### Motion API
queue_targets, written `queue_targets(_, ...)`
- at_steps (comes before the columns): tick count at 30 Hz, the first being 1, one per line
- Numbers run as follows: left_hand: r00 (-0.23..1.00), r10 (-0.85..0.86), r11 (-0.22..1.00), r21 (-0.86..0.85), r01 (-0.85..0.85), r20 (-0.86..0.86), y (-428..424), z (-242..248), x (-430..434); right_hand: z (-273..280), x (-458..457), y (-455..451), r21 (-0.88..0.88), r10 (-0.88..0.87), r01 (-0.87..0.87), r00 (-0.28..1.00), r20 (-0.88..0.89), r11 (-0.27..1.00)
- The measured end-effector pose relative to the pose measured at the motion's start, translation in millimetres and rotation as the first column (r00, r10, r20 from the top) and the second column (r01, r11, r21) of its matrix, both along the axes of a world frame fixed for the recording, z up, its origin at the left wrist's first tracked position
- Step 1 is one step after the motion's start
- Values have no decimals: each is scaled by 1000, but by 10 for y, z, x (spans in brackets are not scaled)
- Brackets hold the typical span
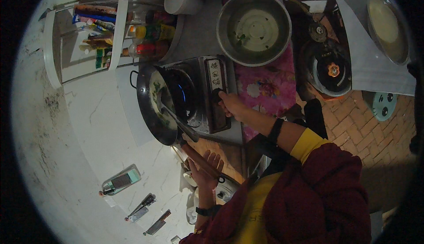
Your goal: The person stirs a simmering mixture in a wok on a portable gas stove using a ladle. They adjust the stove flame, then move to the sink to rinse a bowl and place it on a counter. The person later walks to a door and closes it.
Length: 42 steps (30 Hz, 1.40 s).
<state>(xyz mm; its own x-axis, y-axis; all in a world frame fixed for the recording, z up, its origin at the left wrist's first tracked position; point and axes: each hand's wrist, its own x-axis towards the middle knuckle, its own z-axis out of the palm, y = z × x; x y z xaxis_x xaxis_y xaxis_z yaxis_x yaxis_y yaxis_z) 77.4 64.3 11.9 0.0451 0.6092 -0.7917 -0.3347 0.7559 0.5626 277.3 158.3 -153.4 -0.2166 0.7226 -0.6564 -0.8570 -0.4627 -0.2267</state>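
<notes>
My right hand (232, 106) grips the black control knob (217, 94) on the front panel of a portable gas stove (219, 118). A blue flame (182, 92) burns in it. A black wok (145, 108) at the burner's far side holds pale liquid and green leaves. Inside it lies a metal wok spatula (179, 121), its handle hanging over the rim. My left hand (203, 174) is palm up beneath the wok's wooden handle (198, 159). Its fingers are spread, not wrapped round the handle; whether they touch is unclear.
A metal basin (221, 45) with liquid and leaf bits stands on a pink floral cloth (265, 95). Bottles (149, 48) fill a wall shelf (118, 35). A grater (121, 180) and knives (159, 222) hang on the wall. A gas cylinder (326, 88) stands right.
</notes>
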Motion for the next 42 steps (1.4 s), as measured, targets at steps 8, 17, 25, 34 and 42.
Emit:
queue_targets(8, 998, 21, 1000, -18, -22, -61, -57, -56, -52, -17, 7, -23, 7, 3, -3, 1000, -18, 1000)
queue_targets(17, 999, 39, 999, -31, -38, 25, -63, -92, -10, 2, 2, -3, 28, 34, -38, 992, 125, 999)
queue_targets(25, 999, 12, 999, -34, -11, 37, -51, -117, 19, -33, 1, 34, 25, 106, -124, 925, 365, 992)
queue_targets(34, 1000, 1, 1000, -31, 0, 16, -30, -131, 21, -84, -34, 84, 0, 163, -199, 804, 572, 980)
queue_targets(42, 994, -10, 999, -37, 14, 105, -24, -143, -14, -142, -36, 114, 12, 187, -244, 770, 610, 970)
